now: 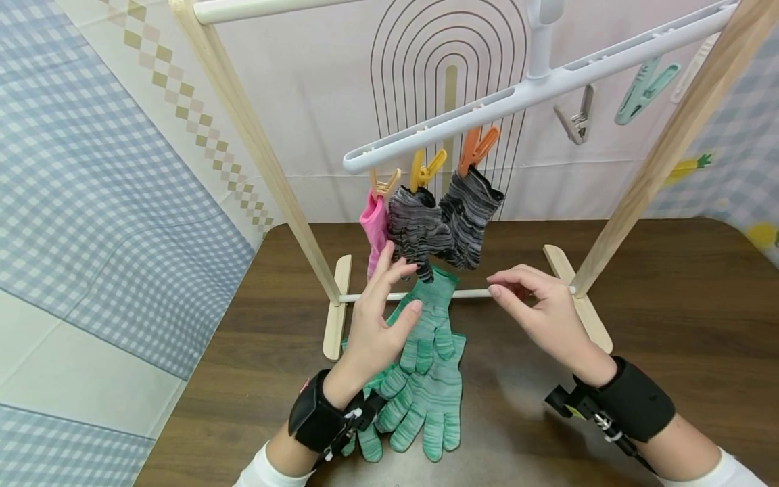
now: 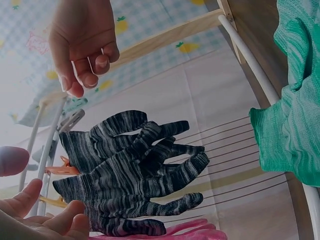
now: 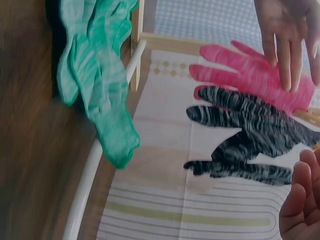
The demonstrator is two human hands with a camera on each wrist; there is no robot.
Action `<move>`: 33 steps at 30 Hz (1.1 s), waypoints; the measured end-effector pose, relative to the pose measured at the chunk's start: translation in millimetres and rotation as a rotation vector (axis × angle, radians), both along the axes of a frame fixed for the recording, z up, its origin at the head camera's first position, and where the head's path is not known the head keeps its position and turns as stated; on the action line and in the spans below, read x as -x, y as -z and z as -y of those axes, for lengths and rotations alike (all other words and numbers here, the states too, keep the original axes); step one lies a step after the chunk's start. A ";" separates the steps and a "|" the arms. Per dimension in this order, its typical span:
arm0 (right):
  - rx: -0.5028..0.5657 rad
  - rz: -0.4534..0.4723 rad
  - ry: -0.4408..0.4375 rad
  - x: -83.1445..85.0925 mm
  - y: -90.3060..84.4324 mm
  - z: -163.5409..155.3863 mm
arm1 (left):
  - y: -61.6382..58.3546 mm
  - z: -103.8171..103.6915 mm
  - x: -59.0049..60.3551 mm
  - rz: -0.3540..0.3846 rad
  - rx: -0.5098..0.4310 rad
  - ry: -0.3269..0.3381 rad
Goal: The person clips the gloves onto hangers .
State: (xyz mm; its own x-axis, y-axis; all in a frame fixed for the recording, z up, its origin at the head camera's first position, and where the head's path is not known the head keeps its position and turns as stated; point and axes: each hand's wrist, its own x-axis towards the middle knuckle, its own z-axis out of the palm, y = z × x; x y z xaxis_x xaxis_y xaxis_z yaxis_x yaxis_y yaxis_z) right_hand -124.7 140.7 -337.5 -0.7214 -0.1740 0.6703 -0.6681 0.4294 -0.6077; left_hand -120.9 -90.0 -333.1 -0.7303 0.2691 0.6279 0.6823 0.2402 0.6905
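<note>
While green gloves lie flat (table), both hands hover.

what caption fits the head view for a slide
Two open hands, left and right, hover over green gloves below clipped gloves.

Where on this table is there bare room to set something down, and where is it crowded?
Bare wood lies right of the green gloves, between them and the rack's right foot, beneath the right hand. More lies beyond that foot toward the table edge. It is crowded around the left hand, with green gloves below and hanging gloves just above.
</note>
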 end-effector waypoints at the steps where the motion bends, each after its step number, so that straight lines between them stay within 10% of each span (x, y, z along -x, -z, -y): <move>1: 0.007 -0.007 0.002 1.1 -1.2 -1.3 | 0.4 0.3 0.1 -0.001 0.001 0.000; 33: 0.091 -0.099 0.299 22.3 -60.6 -46.0 | 2.7 2.5 -3.0 -0.034 -0.047 -0.037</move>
State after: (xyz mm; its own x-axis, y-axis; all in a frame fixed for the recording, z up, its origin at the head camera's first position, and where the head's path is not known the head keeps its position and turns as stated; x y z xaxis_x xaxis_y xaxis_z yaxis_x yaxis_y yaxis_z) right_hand -147.0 186.7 -276.9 -0.6618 0.0997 0.7431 -0.5785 0.5626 -0.5906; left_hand -117.9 -92.5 -335.8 -0.7169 0.2124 0.6641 0.6971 0.2337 0.6778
